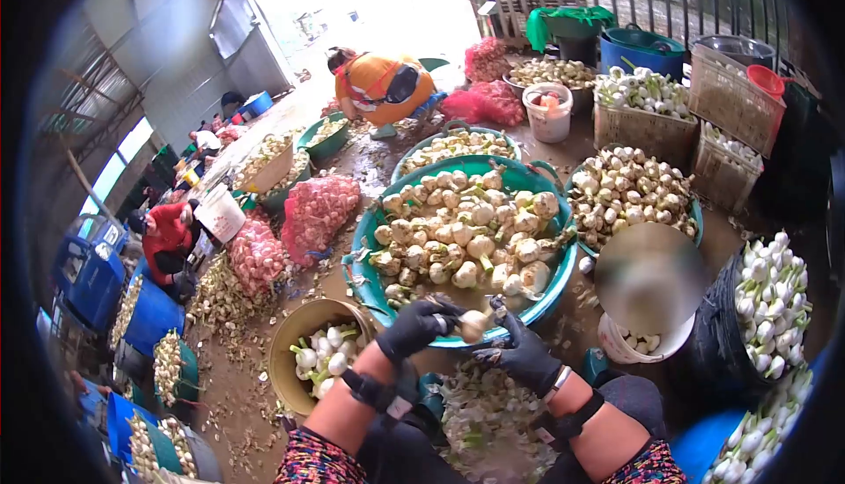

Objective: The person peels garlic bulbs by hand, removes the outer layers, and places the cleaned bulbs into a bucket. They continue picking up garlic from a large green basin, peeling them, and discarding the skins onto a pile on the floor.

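My left hand (421, 326), in a black glove, is closed with its fingers on a garlic bulb (473, 326). The bulb is held over the near rim of a large teal tub (355, 277). Inside that tub lie many unpeeled garlic bulbs (458, 229), with murky water or wet dirt between them. To the right of the held bulb is my right hand (526, 356), also black-gloved. Its fingers are apart, one pointing up and others toward the left; I make out nothing in it. Between my knees lies a heap of peelings (493, 409).
A tan bucket (283, 352) of white, trimmed bulbs stands at left. At right are a white bucket (616, 343), a black container (704, 343) of cleaned bulbs and a tub of garlic (634, 194). Red net sacks (321, 211) and two crouching people (383, 88) are farther off.
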`<state>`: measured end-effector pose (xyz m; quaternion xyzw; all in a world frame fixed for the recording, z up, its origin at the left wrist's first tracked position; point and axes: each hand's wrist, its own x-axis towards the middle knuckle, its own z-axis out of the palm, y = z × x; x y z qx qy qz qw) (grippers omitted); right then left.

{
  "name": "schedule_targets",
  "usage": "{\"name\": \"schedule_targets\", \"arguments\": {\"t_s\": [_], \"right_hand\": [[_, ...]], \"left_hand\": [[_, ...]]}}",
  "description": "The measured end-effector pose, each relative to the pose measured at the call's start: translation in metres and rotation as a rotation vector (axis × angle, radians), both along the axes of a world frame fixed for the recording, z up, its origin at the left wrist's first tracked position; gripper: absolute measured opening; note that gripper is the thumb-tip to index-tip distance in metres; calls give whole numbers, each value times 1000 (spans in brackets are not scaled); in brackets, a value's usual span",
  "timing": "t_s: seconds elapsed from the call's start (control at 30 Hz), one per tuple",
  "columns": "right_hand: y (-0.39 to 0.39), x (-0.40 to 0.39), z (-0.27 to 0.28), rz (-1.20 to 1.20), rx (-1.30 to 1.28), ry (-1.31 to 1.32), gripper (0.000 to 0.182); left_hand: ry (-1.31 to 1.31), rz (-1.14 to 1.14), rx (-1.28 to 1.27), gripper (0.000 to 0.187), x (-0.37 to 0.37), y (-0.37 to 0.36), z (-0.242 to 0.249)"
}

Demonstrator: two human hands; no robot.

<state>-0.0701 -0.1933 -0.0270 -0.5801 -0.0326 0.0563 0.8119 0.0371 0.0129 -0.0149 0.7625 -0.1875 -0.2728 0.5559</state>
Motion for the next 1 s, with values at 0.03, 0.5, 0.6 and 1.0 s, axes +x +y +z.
{"name": "schedule_targets", "arguments": {"t_s": [0.03,0.5,0.6,1.0], "right_hand": [[4,2,-5,5,188,4,68],[18,6,-2,-68,159,-89,55],[17,2,3,-91,222,-87,57],[6,3,-2,-31,331,87,53]], "left_hand": [[96,-13,-172,31,-20,-10,10],[36,243,-443,30,-59,-22,-12],[-73,201,-476,20,-65,-19,7],[29,297,-337,24,-68,-30,14]]}}
